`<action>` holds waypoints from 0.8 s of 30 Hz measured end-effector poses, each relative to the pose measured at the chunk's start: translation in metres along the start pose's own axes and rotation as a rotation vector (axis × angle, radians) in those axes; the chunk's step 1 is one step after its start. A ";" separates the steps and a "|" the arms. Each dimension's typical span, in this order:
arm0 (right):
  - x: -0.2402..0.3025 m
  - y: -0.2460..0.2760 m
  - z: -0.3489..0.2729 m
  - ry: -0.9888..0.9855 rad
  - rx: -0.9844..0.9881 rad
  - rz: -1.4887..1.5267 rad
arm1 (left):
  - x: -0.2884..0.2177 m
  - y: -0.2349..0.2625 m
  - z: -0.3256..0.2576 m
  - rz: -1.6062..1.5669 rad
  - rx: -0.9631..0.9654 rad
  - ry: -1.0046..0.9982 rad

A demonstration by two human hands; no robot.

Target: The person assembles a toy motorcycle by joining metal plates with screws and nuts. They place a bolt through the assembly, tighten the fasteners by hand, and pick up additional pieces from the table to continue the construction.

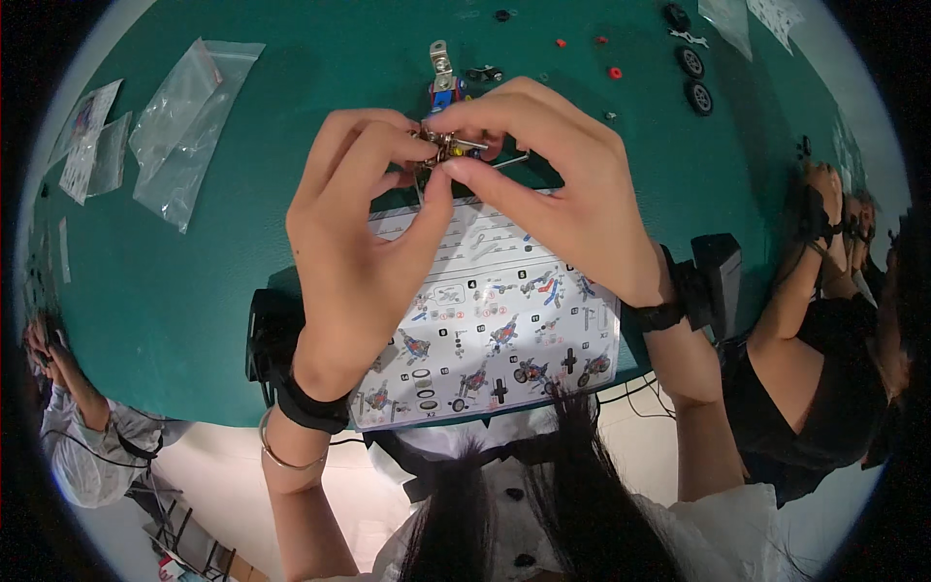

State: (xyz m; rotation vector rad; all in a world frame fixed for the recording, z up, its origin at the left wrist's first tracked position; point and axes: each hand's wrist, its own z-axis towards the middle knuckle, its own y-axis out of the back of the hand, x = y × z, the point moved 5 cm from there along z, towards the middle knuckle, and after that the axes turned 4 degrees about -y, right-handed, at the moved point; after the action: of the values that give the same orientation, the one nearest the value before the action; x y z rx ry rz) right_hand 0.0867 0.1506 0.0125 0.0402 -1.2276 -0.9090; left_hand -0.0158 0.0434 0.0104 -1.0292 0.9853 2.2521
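Note:
Both hands are closed in a pinch round a small metal model assembly [448,147] with thin silver rods sticking out to the right. My left hand [354,218] grips its left side between thumb and fingers. From the right, my right hand [567,170] has its thumb tip and fingers on the same piece. Fingers cover much of the assembly, so its full shape is hidden. Just beyond them a silver perforated bracket [441,60] rises above a blue part [444,98]. Whether these join the held piece I cannot tell. Under my hands lies a printed instruction sheet [456,335].
Clear plastic bags [189,136] lie at the left on the green table [223,281]. Black wheels [698,95], a small black part [485,74] and red pieces [615,73] are spread at the back. Other people sit at both sides; one person's arm [800,257] is at right.

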 end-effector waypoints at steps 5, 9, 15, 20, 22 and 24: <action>-0.005 0.000 0.000 -0.040 -0.028 0.048 | 0.002 0.002 -0.001 -0.009 0.016 0.044; 0.001 0.007 0.001 -0.041 -0.040 0.020 | 0.004 0.004 -0.002 -0.033 0.056 0.102; 0.000 0.012 0.000 -0.077 -0.054 0.086 | 0.006 0.006 -0.003 -0.046 0.066 0.121; 0.003 0.017 0.003 -0.018 0.000 0.093 | 0.010 0.008 -0.003 -0.027 0.052 0.162; 0.001 0.021 0.003 0.019 0.036 0.060 | 0.012 0.008 -0.003 -0.016 0.050 0.169; -0.005 0.028 0.002 -0.050 0.032 0.094 | 0.012 0.008 -0.002 -0.004 0.044 0.129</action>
State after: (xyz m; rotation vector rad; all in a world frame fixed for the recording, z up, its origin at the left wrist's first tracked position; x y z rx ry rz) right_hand 0.1009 0.1724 0.0230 -0.0147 -1.2796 -0.8123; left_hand -0.0275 0.0384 0.0031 -1.1686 1.0801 2.1737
